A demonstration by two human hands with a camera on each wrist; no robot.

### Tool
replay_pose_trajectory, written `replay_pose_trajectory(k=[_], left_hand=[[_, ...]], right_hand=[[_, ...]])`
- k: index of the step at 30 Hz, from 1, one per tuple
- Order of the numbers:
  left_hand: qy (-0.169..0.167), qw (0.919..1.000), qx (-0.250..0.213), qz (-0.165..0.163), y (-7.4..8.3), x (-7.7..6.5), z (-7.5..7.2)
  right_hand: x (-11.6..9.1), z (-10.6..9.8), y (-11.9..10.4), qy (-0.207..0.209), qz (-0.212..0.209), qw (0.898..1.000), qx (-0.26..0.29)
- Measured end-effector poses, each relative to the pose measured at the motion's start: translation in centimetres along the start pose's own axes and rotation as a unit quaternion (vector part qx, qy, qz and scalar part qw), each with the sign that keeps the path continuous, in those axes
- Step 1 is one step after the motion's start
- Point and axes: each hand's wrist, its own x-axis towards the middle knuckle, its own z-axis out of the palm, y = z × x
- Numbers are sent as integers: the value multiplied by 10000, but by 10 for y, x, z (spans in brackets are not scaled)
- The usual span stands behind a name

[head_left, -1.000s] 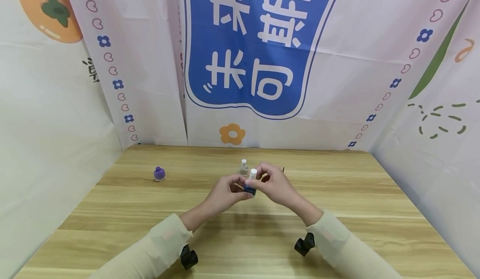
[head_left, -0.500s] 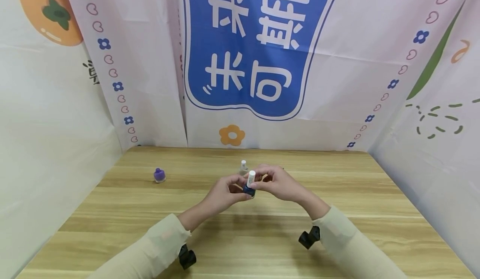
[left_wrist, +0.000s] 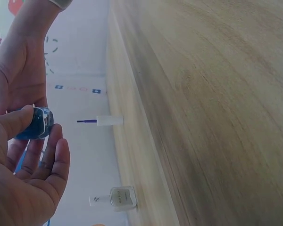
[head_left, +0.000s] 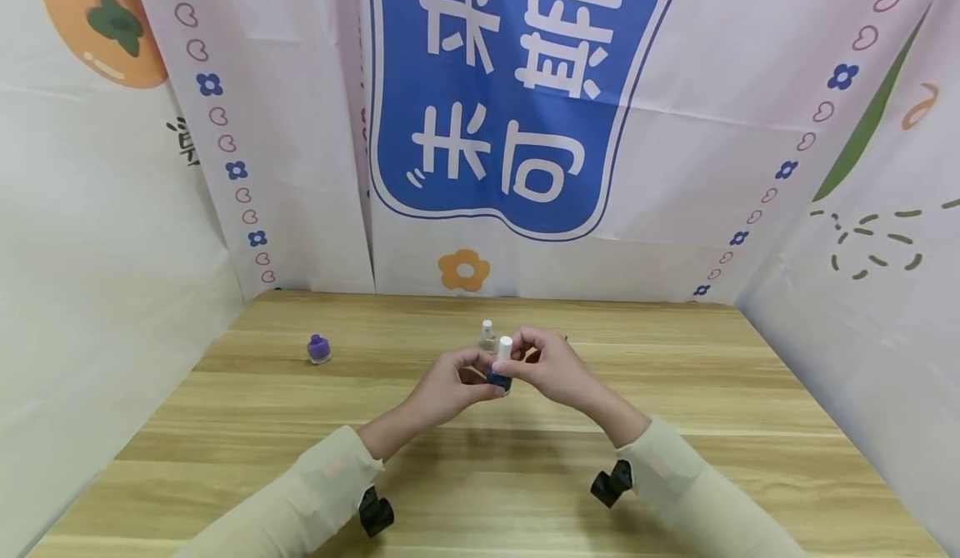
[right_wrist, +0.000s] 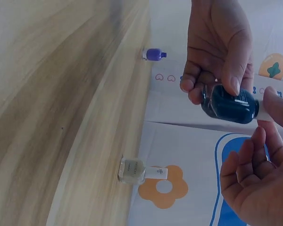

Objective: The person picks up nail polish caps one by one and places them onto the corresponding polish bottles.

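Observation:
My left hand (head_left: 444, 387) holds a dark blue nail polish bottle (right_wrist: 233, 104) by its glass body, thumb on one side and fingers on the other. My right hand (head_left: 551, 368) pinches the bottle's white cap (head_left: 506, 348) between thumb and finger. The cap sits on the bottle's neck, and the bottle is raised above the table, tilted slightly in the head view. Behind the hands, a clear nail polish bottle (head_left: 487, 337) with a white cap stands upright, partly covered in the head view.
An uncapped purple nail polish bottle (head_left: 318, 350) stands at the left of the wooden table (head_left: 465, 491). A white cap with a purple brush (left_wrist: 109, 121) stands brush-up, mostly behind my right hand in the head view. Printed cloth (head_left: 675, 208) encloses the back and sides.
My right wrist swung slightly outward to the right, then back, with its fingers staying at the cap. The left hand and the blue bottle stay nearly in place.

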Motion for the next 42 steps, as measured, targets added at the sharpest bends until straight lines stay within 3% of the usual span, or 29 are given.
replay_pose_trajectory(k=[6, 13, 21, 26, 31, 42], left_hand=[[81, 10000, 19, 51, -2, 1, 1], [110, 9999, 16, 39, -2, 1, 1], [116, 9999, 10, -80, 2, 1, -1], [64, 10000, 39, -2, 0, 1, -2], [39, 10000, 60, 7, 0, 2, -1], [30, 9999, -9, -125, 1, 1, -1]], right_hand=[[-1, 5, 0, 229, 58, 9997, 9], [-1, 4, 2, 157, 94, 9998, 42], [13, -9, 36, -466, -170, 9987, 86], [15, -13, 35, -865, -528, 9948, -40], [15, -13, 31, -1111, -594, 9919, -137], [16, -9, 34, -638, -404, 9965, -348]])
